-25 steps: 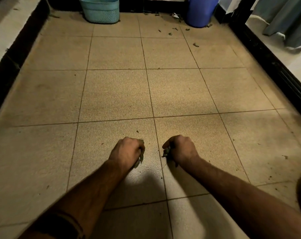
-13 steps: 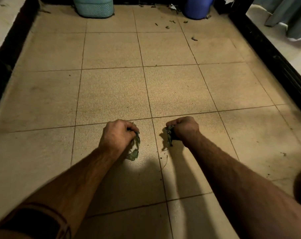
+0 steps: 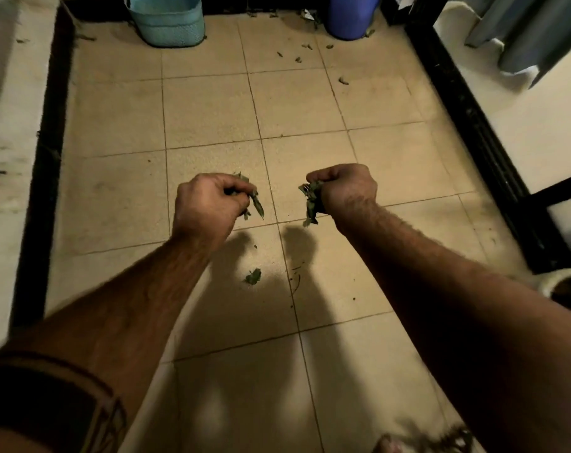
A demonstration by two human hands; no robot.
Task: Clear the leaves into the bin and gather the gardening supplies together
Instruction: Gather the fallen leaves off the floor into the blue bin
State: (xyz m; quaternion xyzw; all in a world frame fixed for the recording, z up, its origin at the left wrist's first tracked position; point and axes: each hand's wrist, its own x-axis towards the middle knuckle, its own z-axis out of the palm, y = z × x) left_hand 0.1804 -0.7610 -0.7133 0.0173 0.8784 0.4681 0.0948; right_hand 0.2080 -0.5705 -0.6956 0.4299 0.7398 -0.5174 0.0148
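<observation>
Left hand (image 3: 209, 204) and right hand (image 3: 343, 188) each clutch crumpled green leaves (image 3: 310, 199) above the speckled tile floor (image 3: 212, 109), a perforated teal basket (image 3: 168, 22) and smooth blue bin (image 3: 351, 18) at its far edge.

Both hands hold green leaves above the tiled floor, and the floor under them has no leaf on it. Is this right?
Not quite. In the head view both the left hand and the right hand hold leaves, but one fallen leaf lies on the floor beneath them.

Tiled floor (image 3: 212, 112), beige, dark grout. One green leaf (image 3: 253, 276) near centre; leaf scraps (image 3: 305, 47) scattered at far edge, beside teal basket (image 3: 168, 21) and blue bin (image 3: 349, 16).
</observation>
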